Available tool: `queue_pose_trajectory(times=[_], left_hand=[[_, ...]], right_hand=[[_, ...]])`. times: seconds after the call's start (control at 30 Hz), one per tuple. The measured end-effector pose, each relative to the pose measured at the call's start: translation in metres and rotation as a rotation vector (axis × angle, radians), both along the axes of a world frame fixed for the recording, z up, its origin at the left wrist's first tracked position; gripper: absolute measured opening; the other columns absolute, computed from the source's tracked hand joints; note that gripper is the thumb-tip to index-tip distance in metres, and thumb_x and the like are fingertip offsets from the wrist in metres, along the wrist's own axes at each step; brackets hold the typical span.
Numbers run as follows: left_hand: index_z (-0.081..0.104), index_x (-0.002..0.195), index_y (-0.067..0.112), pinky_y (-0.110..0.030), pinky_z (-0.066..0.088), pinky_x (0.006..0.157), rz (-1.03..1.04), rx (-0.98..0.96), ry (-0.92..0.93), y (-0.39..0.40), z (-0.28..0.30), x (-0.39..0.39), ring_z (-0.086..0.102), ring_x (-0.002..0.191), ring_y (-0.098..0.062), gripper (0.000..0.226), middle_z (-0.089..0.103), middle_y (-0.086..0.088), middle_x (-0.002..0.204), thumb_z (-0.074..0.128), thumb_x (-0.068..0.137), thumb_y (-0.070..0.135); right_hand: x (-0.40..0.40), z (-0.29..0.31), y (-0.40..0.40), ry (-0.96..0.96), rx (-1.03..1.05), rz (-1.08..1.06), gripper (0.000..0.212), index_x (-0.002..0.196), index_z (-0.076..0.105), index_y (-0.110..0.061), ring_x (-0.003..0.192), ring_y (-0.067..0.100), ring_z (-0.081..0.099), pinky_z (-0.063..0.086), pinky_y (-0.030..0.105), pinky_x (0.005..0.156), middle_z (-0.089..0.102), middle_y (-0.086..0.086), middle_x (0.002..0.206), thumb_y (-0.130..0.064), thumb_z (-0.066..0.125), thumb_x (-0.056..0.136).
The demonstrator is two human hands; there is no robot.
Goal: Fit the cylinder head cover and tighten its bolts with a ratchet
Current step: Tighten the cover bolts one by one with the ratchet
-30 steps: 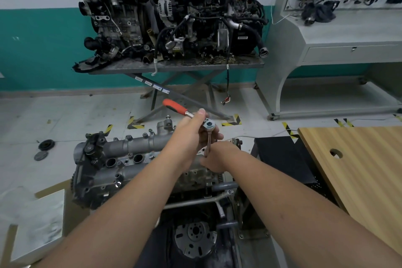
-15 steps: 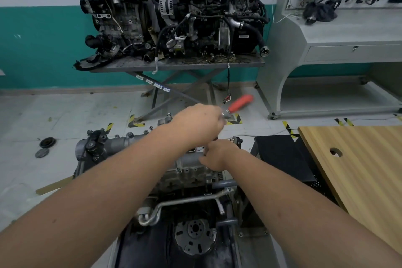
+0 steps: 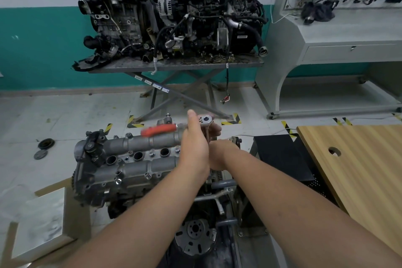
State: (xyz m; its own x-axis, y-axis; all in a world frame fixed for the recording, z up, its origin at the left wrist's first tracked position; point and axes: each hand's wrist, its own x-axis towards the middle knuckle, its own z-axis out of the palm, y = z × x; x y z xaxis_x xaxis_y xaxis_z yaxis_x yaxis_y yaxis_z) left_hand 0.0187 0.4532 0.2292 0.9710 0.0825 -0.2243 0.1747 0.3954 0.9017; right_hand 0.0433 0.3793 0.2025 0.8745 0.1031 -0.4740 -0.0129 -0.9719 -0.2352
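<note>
**Ratchet over the right end of the cover**

Your left hand (image 3: 195, 146) is curled round the ratchet (image 3: 187, 126) near its head, thumb raised beside it. The chrome head sits at the top of your grip, and the orange handle, blurred, points out to the left above the cylinder head cover (image 3: 139, 154). A slim extension bar (image 3: 207, 136) drops from the head toward your right hand (image 3: 219, 154), which is closed low around the bar's lower end; the fingers themselves are mostly hidden behind your left wrist, so the exact grasp is hard to read.

The grey cover lies on top of the engine (image 3: 108, 183) in front of you, stretching left from your hands, with three round plug wells open along its middle and small bolts (image 3: 151, 154) showing between them. The bolt under the bar is hidden by your hands.

To your right is a wooden surface (image 3: 359, 169) with a round hole. Beyond, a second engine (image 3: 174, 13) stands on a scissor stand (image 3: 174, 65).
</note>
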Motion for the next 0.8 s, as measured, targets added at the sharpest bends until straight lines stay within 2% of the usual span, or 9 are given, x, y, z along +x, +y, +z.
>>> queue_pose_trajectory(times=[0.07,0.17,0.27,0.37,0.47,0.53,0.6,0.7,0.8], left_hand=[[0.069,0.083,0.019,-0.046,0.051,0.084,-0.056,-0.042,0.027,0.01,0.001,0.011,0.068,0.065,-0.021,0.047,0.069,-0.003,0.067,0.047,0.094,0.059],[0.06,0.09,0.011,-0.042,0.056,0.076,-0.229,0.119,-0.028,0.025,0.007,0.022,0.071,0.068,-0.026,0.04,0.069,-0.006,0.068,0.044,0.102,0.046],[0.054,0.103,0.009,-0.03,0.056,0.058,-0.352,0.233,0.002,0.033,0.019,0.027,0.071,0.065,-0.028,0.029,0.066,-0.007,0.063,0.041,0.105,0.035],[0.052,0.108,0.004,-0.029,0.056,0.055,-0.433,0.318,0.087,0.036,0.036,0.034,0.069,0.065,-0.031,0.019,0.063,-0.01,0.063,0.044,0.1,0.019],[0.056,0.1,0.004,-0.031,0.055,0.059,-0.624,0.587,0.063,0.037,0.055,0.034,0.075,0.076,-0.029,0.018,0.069,-0.009,0.069,0.042,0.099,0.016],[0.059,0.096,0.006,-0.028,0.047,0.055,-0.737,0.897,-0.046,0.036,0.065,0.034,0.074,0.077,-0.025,0.02,0.074,-0.005,0.073,0.042,0.097,0.017],[0.059,0.09,0.015,-0.026,0.039,0.05,-0.756,1.298,-0.257,0.033,0.072,0.035,0.065,0.062,-0.018,0.019,0.072,0.0,0.073,0.043,0.097,0.021],[0.055,0.092,0.021,-0.029,0.031,0.053,-0.663,1.79,-0.636,0.026,0.066,0.029,0.049,0.063,-0.016,0.018,0.056,0.005,0.079,0.043,0.101,0.031],[0.062,0.09,0.018,-0.031,0.028,0.066,-0.399,1.813,-0.971,0.028,0.04,0.015,0.049,0.077,-0.022,0.025,0.048,0.004,0.083,0.052,0.099,0.039]], right_hand=[[0.002,-0.003,0.0,-0.029,-0.063,0.065,0.02,0.094,0.054,-0.015,0.087,0.026,0.054,0.045,0.037,0.078,0.06,0.006,0.098,-0.026,0.037,0.095],[0.004,-0.007,-0.001,-0.053,-0.086,0.071,0.034,0.106,0.063,-0.017,0.094,0.025,0.057,0.048,0.037,0.083,0.06,0.004,0.098,-0.039,0.038,0.098],[0.005,-0.009,-0.001,-0.076,-0.107,0.058,0.026,0.1,0.059,-0.019,0.092,0.024,0.055,0.049,0.036,0.083,0.058,0.003,0.095,-0.038,0.042,0.097],[0.002,-0.007,0.0,-0.078,-0.101,0.073,0.024,0.103,0.056,-0.017,0.099,0.027,0.057,0.048,0.037,0.083,0.058,0.006,0.1,-0.036,0.043,0.097],[0.002,-0.006,0.0,-0.062,-0.11,0.096,0.037,0.124,0.054,-0.015,0.108,0.031,0.055,0.043,0.038,0.081,0.057,0.01,0.117,-0.039,0.04,0.099],[0.001,-0.006,0.0,-0.049,-0.122,0.119,0.038,0.123,0.054,-0.014,0.101,0.029,0.054,0.045,0.038,0.082,0.058,0.009,0.114,-0.04,0.041,0.099],[0.0,-0.006,0.0,-0.044,-0.117,0.11,0.031,0.113,0.054,-0.016,0.097,0.027,0.054,0.048,0.038,0.084,0.059,0.007,0.107,-0.04,0.042,0.099],[-0.001,-0.004,0.0,-0.071,-0.119,0.118,0.026,0.109,0.054,-0.016,0.107,0.028,0.054,0.045,0.036,0.088,0.059,0.008,0.114,-0.035,0.041,0.098],[-0.003,-0.003,0.002,-0.163,-0.087,0.16,0.034,0.131,0.051,-0.015,0.12,0.027,0.05,0.042,0.039,0.101,0.053,0.008,0.136,-0.026,0.036,0.102]])
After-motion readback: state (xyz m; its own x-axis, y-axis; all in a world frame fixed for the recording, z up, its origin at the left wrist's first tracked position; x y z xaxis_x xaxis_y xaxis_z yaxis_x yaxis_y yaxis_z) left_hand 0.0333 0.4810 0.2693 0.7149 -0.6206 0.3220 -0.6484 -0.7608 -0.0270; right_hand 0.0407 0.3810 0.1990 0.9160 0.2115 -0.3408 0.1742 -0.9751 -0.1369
